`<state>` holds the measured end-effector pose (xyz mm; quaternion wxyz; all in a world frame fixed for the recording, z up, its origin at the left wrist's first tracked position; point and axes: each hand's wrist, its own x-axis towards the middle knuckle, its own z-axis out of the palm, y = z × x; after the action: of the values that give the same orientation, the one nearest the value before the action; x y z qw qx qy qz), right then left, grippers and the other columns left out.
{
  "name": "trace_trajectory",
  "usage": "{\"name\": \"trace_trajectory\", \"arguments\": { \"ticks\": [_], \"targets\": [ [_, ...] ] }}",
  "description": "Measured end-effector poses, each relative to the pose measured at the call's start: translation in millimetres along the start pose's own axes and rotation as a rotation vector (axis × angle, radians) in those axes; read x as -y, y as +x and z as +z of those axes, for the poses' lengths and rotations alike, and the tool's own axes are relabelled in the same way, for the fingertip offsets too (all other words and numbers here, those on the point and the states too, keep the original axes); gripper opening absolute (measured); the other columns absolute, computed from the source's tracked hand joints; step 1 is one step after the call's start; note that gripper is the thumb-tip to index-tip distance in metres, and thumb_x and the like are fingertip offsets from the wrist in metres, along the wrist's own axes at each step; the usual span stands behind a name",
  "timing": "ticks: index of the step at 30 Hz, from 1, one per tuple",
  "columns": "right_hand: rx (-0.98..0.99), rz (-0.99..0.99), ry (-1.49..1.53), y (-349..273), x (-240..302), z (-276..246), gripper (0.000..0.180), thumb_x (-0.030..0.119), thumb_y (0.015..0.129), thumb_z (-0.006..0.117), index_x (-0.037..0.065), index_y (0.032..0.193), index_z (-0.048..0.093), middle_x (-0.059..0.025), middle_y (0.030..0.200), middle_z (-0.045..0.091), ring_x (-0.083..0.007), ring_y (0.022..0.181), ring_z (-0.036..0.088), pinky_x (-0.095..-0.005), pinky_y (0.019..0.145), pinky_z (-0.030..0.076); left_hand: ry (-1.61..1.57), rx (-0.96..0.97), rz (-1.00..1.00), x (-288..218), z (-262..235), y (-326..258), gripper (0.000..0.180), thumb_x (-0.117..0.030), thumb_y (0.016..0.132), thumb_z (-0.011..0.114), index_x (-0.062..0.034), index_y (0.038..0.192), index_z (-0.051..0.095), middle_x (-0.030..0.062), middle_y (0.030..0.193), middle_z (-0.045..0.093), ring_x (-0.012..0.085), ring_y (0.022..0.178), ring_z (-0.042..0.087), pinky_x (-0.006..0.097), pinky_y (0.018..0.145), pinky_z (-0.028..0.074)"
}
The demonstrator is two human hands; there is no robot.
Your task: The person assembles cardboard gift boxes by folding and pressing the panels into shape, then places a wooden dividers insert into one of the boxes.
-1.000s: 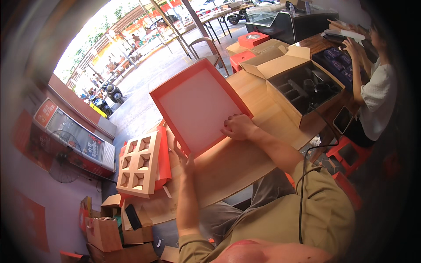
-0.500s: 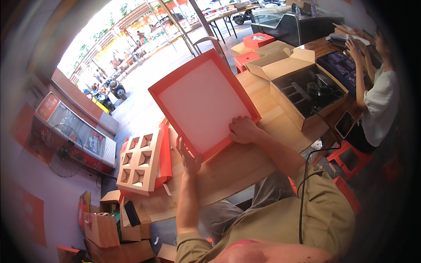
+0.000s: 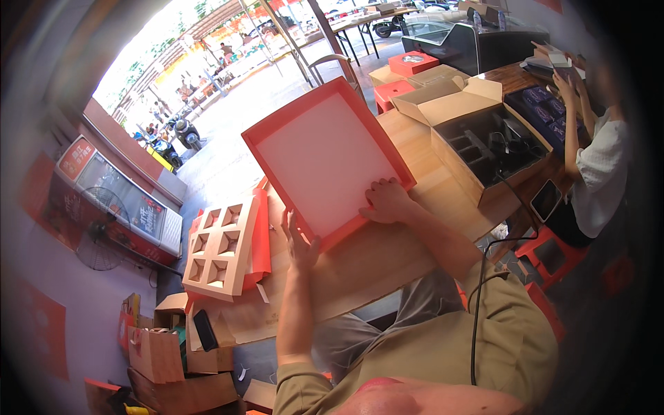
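Observation:
A shallow red box (image 3: 325,159) with a white inside is tilted up before me over the wooden table, its open side facing me. My right hand (image 3: 389,200) has its fingers curled over the box's lower right rim, the fingertips inside it. Against the lower left side rests my left hand (image 3: 301,243), its fingers stretched out and apart. To the left of the box lies a tan cardboard insert (image 3: 223,250) with several square pockets, on top of red sheet-like pieces (image 3: 260,242).
A black phone (image 3: 205,330) lies at the table's near left corner, above cardboard boxes (image 3: 158,356). On the right stand an open carton (image 3: 484,149) with black foam and a purple tray (image 3: 538,111). A person (image 3: 600,162) sits there. A black cable (image 3: 477,311) crosses my right arm.
The whole view has shifted slightly. My left hand's fingers look a little more spread beside the box. My right hand keeps its hold on the rim.

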<state>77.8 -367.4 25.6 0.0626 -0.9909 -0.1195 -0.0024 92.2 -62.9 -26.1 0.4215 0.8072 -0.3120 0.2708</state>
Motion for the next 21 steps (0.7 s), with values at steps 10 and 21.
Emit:
{"name": "trace_trajectory", "arguments": {
  "ticks": [10, 21],
  "targets": [
    [-0.319, -0.715, 0.206, -3.5, 34.1, 25.9, 0.036, 0.017, 0.082, 0.071, 0.017, 0.118, 0.076, -0.0078, 0.125, 0.068, -0.028, 0.128, 0.058, -0.0465, 0.113, 0.04, 0.224, -0.061, 0.126, -9.7, 0.1, 4.4, 0.095, -0.014, 0.078, 0.072, -0.0113, 0.161, 0.025, 0.0277, 0.165, 0.018, 0.0529, 0.127, 0.057, 0.055, 0.095, 0.058],
    [-0.515, -0.354, 0.142, 21.8, -45.8, 24.4, 0.014, 0.003, 0.078, 0.068, 0.013, 0.068, 0.072, -0.0033, 0.119, 0.071, -0.0294, 0.136, 0.053, -0.0477, 0.12, 0.035, 0.189, -0.385, -0.124, 12.3, 0.0, 5.1, 0.076, -0.027, 0.097, 0.063, -0.002, 0.16, 0.029, 0.0263, 0.168, 0.013, 0.0436, 0.144, 0.041, 0.057, 0.116, 0.039]
  ]
}}
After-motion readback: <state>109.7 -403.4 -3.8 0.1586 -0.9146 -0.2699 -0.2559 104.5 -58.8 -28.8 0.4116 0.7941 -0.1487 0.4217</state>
